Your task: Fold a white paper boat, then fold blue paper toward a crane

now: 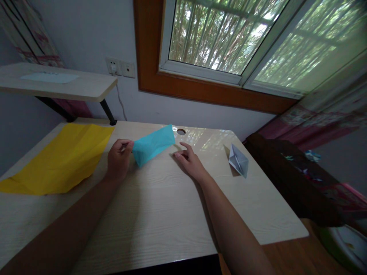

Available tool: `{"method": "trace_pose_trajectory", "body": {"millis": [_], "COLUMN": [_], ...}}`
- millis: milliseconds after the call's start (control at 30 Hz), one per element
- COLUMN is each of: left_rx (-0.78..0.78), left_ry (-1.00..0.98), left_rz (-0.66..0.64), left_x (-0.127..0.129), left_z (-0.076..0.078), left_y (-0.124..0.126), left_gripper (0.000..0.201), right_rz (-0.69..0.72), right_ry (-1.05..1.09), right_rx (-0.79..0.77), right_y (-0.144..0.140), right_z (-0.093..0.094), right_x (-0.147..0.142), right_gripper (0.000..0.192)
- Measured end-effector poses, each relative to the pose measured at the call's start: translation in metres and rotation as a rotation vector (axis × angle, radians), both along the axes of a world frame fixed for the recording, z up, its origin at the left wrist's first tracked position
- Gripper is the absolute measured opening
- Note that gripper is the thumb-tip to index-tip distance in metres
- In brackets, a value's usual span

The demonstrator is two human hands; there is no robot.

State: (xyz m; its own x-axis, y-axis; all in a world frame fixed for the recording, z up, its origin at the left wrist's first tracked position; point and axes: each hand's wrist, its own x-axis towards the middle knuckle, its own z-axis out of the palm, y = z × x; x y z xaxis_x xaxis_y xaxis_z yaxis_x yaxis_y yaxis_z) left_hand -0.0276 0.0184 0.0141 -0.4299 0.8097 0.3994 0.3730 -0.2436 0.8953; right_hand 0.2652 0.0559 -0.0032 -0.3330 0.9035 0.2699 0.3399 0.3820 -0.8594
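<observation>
A folded sheet of light blue paper [154,145] is pinched at its left end by my left hand [119,158], thumb on top. The paper is tilted, its right end higher in the view than its left. Just right of the paper, my right hand [189,160] is apart from it, with fingers loosely spread and nothing in them. To the right on the table stands a folded pale grey paper shape [238,160], like a paper boat. A large yellow sheet [65,160] lies to the left of my left hand.
The light wooden table [160,214] has a round cable hole [181,131] near its back edge. A raised shelf [94,86] on black legs stands at the back left, with a white sheet [50,77] on it. Behind are a wall socket [120,68] and a window [226,34].
</observation>
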Motion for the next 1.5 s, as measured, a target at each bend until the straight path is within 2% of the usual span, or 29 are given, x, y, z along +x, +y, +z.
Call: {"method": "trace_pose_trajectory", "body": {"millis": [200, 333, 500, 633, 733, 867, 1000, 1200, 1367, 1500], "left_rx": [0.027, 0.030, 0.058, 0.050, 0.033, 0.005, -0.026, -0.036, -0.037, -0.057], "left_ry": [-0.079, -0.108, -0.235, -0.309, -0.388, -0.430, -0.471, -0.510, -0.570, -0.585], "left_rz": [-0.092, -0.116, -0.108, -0.181, -0.226, -0.187, -0.206, -0.252, -0.324, -0.368], "left_x": [0.004, 0.005, 0.005, 0.007, 0.008, 0.009, 0.009, 0.009, 0.008, 0.008], "left_z": [-0.003, -0.006, -0.011, -0.010, -0.006, 0.000, 0.004, 0.005, 0.000, -0.002], "left_y": [-0.002, -0.001, 0.005, 0.005, 0.003, 0.002, 0.002, 0.002, 0.002, 0.002], "left_gripper": [0.020, 0.020, 0.018, 0.017, 0.016, 0.013, 0.016, 0.019, 0.021, 0.023], "right_rz": [0.198, 0.289, 0.311, 0.325, 0.273, 0.213, 0.251, 0.303, 0.378, 0.376], "right_ry": [0.079, 0.127, 0.176, 0.213, 0.228, 0.246, 0.347, 0.423, 0.413, 0.373], "right_rx": [-0.122, -0.150, -0.185, -0.212, -0.207, -0.215, -0.331, -0.444, -0.474, -0.461], "right_y": [-0.010, -0.014, -0.015, -0.014, -0.012, -0.011, -0.014, -0.019, -0.020, -0.020], "right_z": [0.004, 0.005, 0.003, 0.003, 0.003, -0.001, -0.002, 0.008, 0.007, 0.007], "right_x": [-0.015, -0.025, -0.028, -0.028, -0.028, -0.030, -0.033, -0.036, -0.034, -0.032], "right_gripper": [0.051, 0.050, 0.050, 0.053, 0.050, 0.045, 0.043, 0.046, 0.049, 0.052]}}
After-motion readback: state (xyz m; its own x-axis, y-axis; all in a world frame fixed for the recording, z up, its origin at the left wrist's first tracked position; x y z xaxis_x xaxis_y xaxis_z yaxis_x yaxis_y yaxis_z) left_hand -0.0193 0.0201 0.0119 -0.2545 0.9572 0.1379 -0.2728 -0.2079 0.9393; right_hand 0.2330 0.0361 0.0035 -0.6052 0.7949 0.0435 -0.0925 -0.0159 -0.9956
